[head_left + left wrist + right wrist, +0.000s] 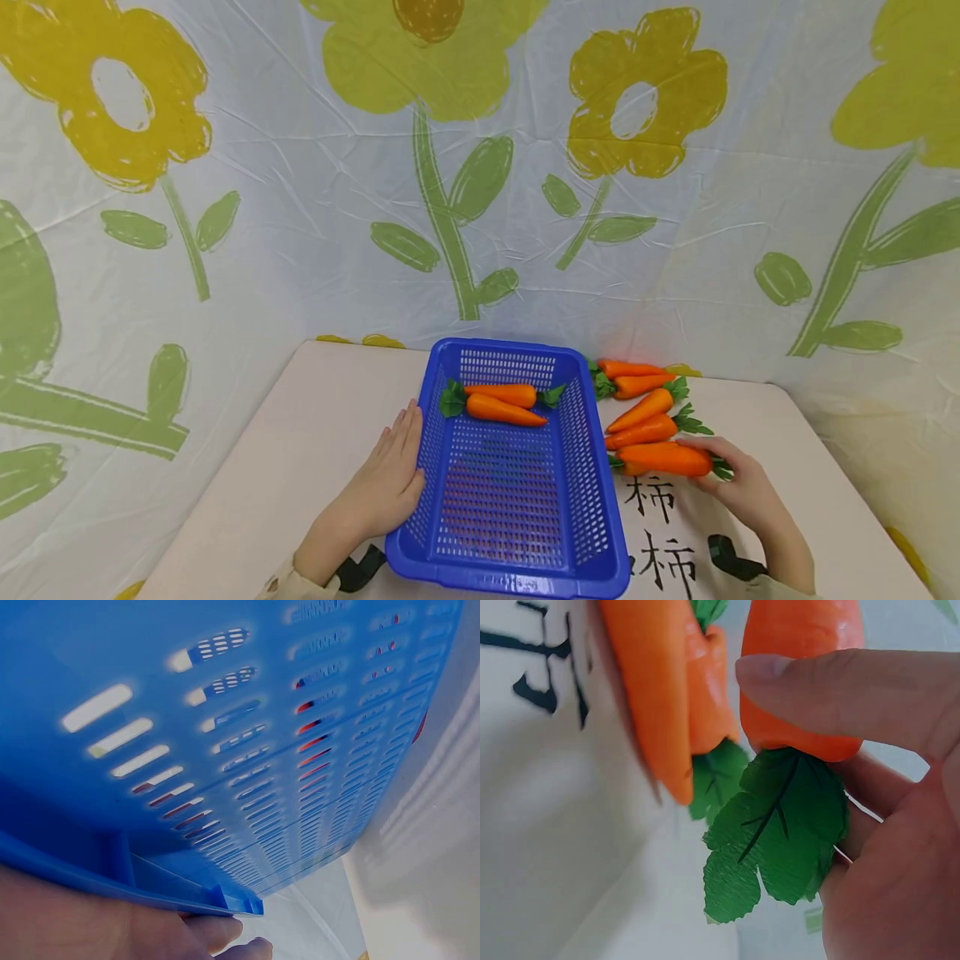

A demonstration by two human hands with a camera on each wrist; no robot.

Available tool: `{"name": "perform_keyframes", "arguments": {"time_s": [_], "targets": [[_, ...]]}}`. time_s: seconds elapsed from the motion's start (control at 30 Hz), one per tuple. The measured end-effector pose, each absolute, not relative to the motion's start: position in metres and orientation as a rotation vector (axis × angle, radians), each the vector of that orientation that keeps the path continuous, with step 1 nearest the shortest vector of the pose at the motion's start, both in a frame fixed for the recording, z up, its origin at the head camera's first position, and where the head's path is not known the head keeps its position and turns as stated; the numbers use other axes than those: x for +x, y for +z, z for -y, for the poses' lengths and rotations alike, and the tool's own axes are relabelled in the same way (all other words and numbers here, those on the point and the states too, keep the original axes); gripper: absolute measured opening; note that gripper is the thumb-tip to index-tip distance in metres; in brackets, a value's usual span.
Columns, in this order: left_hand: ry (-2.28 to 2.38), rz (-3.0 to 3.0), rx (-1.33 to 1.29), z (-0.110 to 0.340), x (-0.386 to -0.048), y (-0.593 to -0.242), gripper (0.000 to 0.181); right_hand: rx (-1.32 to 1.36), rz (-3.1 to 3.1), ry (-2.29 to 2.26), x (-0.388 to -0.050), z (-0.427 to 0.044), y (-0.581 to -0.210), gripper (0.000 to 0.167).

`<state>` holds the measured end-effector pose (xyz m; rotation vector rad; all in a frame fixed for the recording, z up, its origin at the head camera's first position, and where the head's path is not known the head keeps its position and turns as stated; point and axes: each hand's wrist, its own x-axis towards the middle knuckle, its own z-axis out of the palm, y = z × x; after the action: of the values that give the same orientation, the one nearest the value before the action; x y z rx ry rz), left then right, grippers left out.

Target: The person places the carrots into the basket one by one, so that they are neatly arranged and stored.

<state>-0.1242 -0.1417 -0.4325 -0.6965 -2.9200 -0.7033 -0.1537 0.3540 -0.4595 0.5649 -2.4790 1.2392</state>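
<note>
A blue perforated plastic basket (501,579) stands on the table, with two orange carrots (504,408) with green leaves lying inside near its far end. Against the basket's left side rests my left hand (378,479), fingers straight; the left wrist view shows the fingers (214,930) along the rim. My right hand (742,483) pinches the thick, leafy end of a carrot (663,458), the nearest of a pile to the right of the basket. The right wrist view shows thumb and fingers on opposite sides of this carrot (802,712), above its leaf (780,825).
Several more carrots (643,408) lie right of the basket, some against its wall. Black characters (667,558) mark the pale tabletop (300,417) near my right hand. A flower-printed cloth (337,192) hangs behind the table and at both sides.
</note>
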Motion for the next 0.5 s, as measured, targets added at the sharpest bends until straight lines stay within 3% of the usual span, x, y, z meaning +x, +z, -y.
{"name": "perform_keyframes", "arguments": {"time_s": [0.07,0.5], "targets": [[-0.706,2.914,-0.695,0.142,-0.124,-0.433,0.075,0.4,2.602,1.058,-0.145,-0.36,-0.45,0.052],[-0.71,2.918,-0.709,0.142,-0.125,-0.432,0.075,0.34,2.532,1.023,-0.14,-0.341,-0.421,0.054]]}}
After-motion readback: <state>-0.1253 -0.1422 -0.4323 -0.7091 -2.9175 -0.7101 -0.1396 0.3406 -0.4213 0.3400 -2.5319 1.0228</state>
